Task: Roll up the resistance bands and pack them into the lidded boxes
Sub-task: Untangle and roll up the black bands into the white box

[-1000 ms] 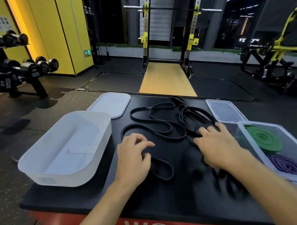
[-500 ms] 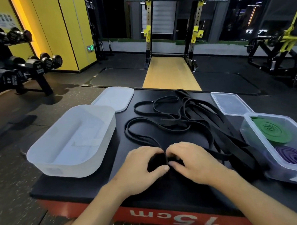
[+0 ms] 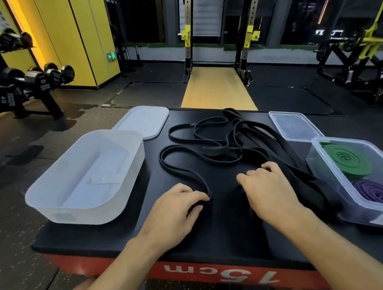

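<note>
Gym floor surrounds a black-topped platform (image 3: 226,239), with a dumbbell rack (image 3: 30,82) far left. On the platform's left stands an open white box (image 3: 60,205), its lid (image 3: 143,121) lying just beyond it. The left hand (image 3: 175,211) pinches the near end of one thin loop of the black resistance bands (image 3: 216,149), which sprawl tangled across the middle. The right hand (image 3: 269,191) rests bent fingertips on the wider strands; whether it grips one I cannot tell. At right, a clear lid (image 3: 295,126) lies beyond a clear box (image 3: 311,157) holding a green roll (image 3: 346,161) and a purple roll (image 3: 373,191).
</note>
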Motion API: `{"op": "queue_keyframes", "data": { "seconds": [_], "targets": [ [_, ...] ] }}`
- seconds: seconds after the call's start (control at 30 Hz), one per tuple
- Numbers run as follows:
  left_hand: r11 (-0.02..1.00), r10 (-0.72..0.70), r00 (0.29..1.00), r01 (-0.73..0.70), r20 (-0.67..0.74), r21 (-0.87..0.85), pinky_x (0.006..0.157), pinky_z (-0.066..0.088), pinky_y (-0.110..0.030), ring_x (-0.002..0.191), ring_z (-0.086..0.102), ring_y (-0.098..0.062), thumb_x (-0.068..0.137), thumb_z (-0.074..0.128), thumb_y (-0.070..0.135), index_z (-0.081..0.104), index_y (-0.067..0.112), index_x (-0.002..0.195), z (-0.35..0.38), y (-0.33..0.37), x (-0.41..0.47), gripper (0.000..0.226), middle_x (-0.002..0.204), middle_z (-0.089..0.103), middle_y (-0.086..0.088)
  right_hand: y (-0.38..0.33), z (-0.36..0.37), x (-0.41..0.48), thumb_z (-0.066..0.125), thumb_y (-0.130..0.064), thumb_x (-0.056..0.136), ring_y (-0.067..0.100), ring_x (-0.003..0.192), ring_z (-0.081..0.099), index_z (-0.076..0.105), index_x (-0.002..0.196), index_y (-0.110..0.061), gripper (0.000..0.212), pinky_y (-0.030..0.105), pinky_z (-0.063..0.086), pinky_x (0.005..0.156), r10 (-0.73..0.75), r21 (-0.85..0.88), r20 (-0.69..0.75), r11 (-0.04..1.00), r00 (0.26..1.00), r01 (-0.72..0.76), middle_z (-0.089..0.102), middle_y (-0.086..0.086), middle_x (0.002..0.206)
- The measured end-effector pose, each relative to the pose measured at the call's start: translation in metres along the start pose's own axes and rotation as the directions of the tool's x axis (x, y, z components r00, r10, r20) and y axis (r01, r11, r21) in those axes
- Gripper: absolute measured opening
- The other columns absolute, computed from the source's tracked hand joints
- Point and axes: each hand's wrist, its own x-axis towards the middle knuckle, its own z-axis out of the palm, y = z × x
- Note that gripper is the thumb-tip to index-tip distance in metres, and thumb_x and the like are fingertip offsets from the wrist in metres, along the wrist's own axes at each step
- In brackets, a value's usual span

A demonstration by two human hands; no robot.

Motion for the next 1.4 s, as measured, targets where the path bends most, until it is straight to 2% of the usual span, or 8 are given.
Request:
{"op": "queue_keyframes", "data": {
  "seconds": [0.2, 0.43, 0.6, 0.83, 0.97, 1.17, 1.23, 1.4],
  "targets": [
    [0.993, 0.029, 0.997, -0.022, 0.066, -0.114, 0.094, 0.032, -0.001, 0.114, 0.043, 0.016, 0.103, 0.058, 0.015, 0.067, 0.040, 0.129, 0.000, -0.003, 0.002, 0.037, 0.116, 0.060, 0.025, -0.048, -0.005, 0.000, 0.045, -0.012, 0.084, 0.021, 0.104, 0.059, 0.060, 0.127, -0.020, 0.045, 0.037, 0.047, 0.099, -0.325, 0.241, -0.166, 0.902, 0.931, 0.357, 0.062, -0.004, 0.117],
    [0.987, -0.008, 0.999, 0.000, -0.050, -0.158, 0.099, 0.047, -0.022, 0.112, 0.060, 0.001, 0.094, 0.073, 0.018, 0.076, 0.031, 0.114, 0.003, -0.011, 0.000, 0.024, 0.114, 0.072, 0.022, -0.084, 0.015, -0.023, 0.061, -0.010, 0.097, 0.000, 0.131, 0.042, 0.051, 0.147, -0.022, 0.052, 0.012, 0.029, 0.114, -0.048, 0.760, -0.112, 0.639, 0.993, 0.117, 0.050, -0.016, 0.143],
    [0.979, 0.001, 0.999, 0.005, 0.033, -0.204, 0.100, 0.047, -0.021, 0.111, 0.061, 0.001, 0.095, 0.073, 0.016, 0.078, 0.027, 0.102, -0.005, -0.020, 0.000, 0.013, 0.111, 0.071, 0.022, -0.067, 0.016, -0.020, 0.059, -0.032, 0.100, 0.002, 0.128, 0.049, 0.061, 0.135, -0.030, 0.035, 0.027, 0.028, 0.119, -0.089, 0.584, -0.149, 0.796, 0.985, 0.160, 0.058, -0.018, 0.135],
    [0.983, -0.065, 0.997, 0.070, 0.033, -0.171, 0.093, 0.046, -0.026, 0.105, 0.051, -0.001, 0.101, 0.065, 0.022, 0.069, 0.031, 0.108, -0.005, -0.019, -0.002, 0.012, 0.105, 0.066, 0.021, -0.046, 0.024, -0.017, 0.054, -0.033, 0.101, 0.009, 0.121, 0.053, 0.068, 0.123, -0.033, 0.026, 0.040, 0.028, 0.120, -0.041, 0.417, -0.182, 0.901, 0.982, 0.115, 0.059, -0.016, 0.122],
    [0.990, -0.099, 0.994, 0.093, -0.055, -0.107, 0.102, 0.044, -0.024, 0.113, 0.051, -0.005, 0.101, 0.064, 0.016, 0.068, 0.031, 0.124, -0.003, -0.022, -0.004, 0.028, 0.119, 0.065, 0.019, -0.057, 0.019, -0.014, 0.064, -0.019, 0.096, 0.019, 0.098, 0.061, 0.075, 0.116, -0.021, 0.023, 0.043, 0.047, 0.106, -0.107, 0.397, -0.221, 0.898, 0.969, 0.190, 0.064, -0.006, 0.103],
    [0.992, -0.100, 0.989, 0.107, -0.106, 0.061, 0.097, 0.048, -0.037, 0.111, 0.048, -0.016, 0.104, 0.059, 0.018, 0.075, 0.030, 0.124, 0.000, -0.022, -0.004, 0.028, 0.113, 0.065, 0.013, -0.078, 0.013, -0.014, 0.058, 0.003, 0.088, 0.015, 0.139, 0.041, 0.055, 0.146, -0.014, 0.061, 0.028, 0.037, 0.116, -0.027, 0.558, -0.162, 0.822, 0.986, 0.115, 0.047, 0.000, 0.145],
    [0.991, -0.107, 0.987, 0.115, -0.120, 0.064, 0.096, 0.048, -0.032, 0.111, 0.047, -0.015, 0.105, 0.059, 0.019, 0.076, 0.031, 0.123, 0.001, -0.022, -0.006, 0.027, 0.117, 0.061, 0.012, -0.085, 0.012, -0.015, 0.061, -0.002, 0.089, 0.007, 0.133, 0.041, 0.060, 0.140, -0.019, 0.053, 0.016, 0.028, 0.113, -0.002, 0.634, -0.125, 0.769, 0.992, 0.082, 0.050, -0.008, 0.138],
    [0.983, -0.183, 0.978, 0.183, -0.098, -0.018, 0.092, 0.040, -0.019, 0.114, 0.048, -0.007, 0.106, 0.057, 0.020, 0.074, 0.033, 0.124, -0.001, -0.021, -0.006, 0.028, 0.124, 0.056, 0.015, -0.095, 0.018, -0.009, 0.069, -0.015, 0.095, 0.002, 0.107, 0.050, 0.072, 0.118, -0.028, 0.027, 0.018, 0.031, 0.102, 0.056, 0.681, -0.164, 0.729, 0.985, 0.072, 0.059, -0.017, 0.109]
  ]
}}
